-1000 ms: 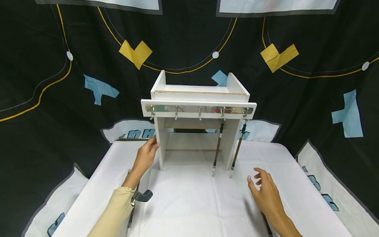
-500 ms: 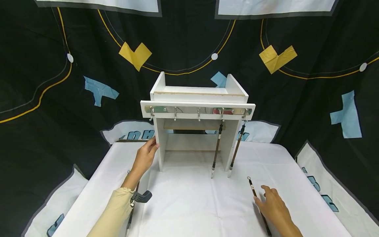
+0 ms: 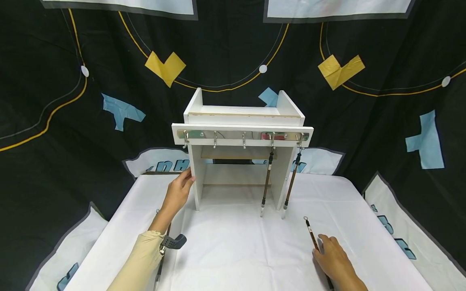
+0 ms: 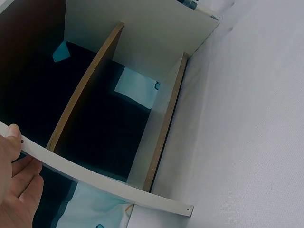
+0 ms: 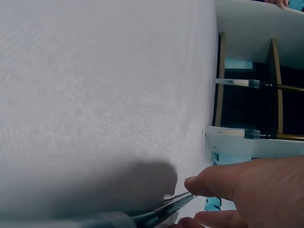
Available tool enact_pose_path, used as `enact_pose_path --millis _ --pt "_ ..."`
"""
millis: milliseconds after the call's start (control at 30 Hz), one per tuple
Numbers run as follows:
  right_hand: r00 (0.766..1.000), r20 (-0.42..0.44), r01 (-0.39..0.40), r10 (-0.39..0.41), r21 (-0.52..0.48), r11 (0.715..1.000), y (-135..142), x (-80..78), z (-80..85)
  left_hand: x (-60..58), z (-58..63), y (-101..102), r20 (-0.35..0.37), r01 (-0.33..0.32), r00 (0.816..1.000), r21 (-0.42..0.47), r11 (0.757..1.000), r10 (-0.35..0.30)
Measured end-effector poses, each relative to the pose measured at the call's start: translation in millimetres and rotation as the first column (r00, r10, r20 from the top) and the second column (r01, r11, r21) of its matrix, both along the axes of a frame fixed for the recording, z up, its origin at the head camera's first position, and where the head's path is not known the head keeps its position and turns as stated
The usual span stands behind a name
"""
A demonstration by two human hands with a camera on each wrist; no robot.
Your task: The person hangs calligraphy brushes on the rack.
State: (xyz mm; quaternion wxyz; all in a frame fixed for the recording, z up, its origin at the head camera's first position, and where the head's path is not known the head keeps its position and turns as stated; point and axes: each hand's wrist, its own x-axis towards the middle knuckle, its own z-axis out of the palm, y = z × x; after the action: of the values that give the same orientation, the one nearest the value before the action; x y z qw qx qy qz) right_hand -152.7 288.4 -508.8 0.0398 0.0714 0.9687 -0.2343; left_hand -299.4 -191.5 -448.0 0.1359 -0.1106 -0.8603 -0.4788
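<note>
A white wooden shelf (image 3: 198, 169) stands on the table, with a row of metal hooks (image 3: 244, 139) along its front rail. My left hand (image 3: 178, 194) holds the shelf's left side panel (image 4: 109, 185), thumb on the front edge and fingers behind. Two calligraphy brushes hang tips down from the right-hand hooks, one brush (image 3: 267, 182) left of the other brush (image 3: 292, 182). At the right, a dark calligraphy brush (image 3: 311, 231) with a loop at its end lies on the cloth. My right hand (image 3: 335, 258) pinches its handle (image 5: 164, 211) between thumb and fingers.
Another brush (image 3: 160, 264) lies on the left of the table, partly under my left forearm. White cloth (image 3: 233, 250) covers the table. Behind the shelf hangs a black curtain (image 3: 225, 48) with yellow and blue tape.
My right hand has come down and back toward the lying brush, and its thumb and fingers have closed on the handle. The left hand stays on the shelf.
</note>
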Motion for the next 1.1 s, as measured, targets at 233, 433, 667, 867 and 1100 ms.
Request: enact_pose_path --millis 233,433,667,867,1100 --pt "1.0 -0.013 0.002 -0.002 -0.018 1.0 -1.0 0.6 -2.7 0.8 0.2 -0.6 -0.001 -0.002 1.0 -0.003 1.0 0.002" --pt "1.0 -0.022 -0.019 0.018 -0.033 0.999 0.8 1.0 -3.6 1.0 -0.2 0.0 -0.012 -0.003 1.0 -0.001 1.0 0.003" --pt "1.0 -0.02 -0.017 0.017 -0.031 0.999 0.7 0.8 -4.4 0.4 -1.4 0.2 -0.016 -0.002 1.0 0.005 1.0 0.002" --pt "1.0 -0.015 -0.018 0.017 -0.054 0.998 0.4 1.0 -6.8 0.5 -1.7 0.7 -0.009 0.0 1.0 0.007 1.0 0.0" --pt "0.999 -0.052 -0.01 0.008 -0.035 0.999 -2.8 -0.2 -8.6 0.0 -1.6 0.5 -0.019 0.0 1.0 0.0 1.0 0.0"
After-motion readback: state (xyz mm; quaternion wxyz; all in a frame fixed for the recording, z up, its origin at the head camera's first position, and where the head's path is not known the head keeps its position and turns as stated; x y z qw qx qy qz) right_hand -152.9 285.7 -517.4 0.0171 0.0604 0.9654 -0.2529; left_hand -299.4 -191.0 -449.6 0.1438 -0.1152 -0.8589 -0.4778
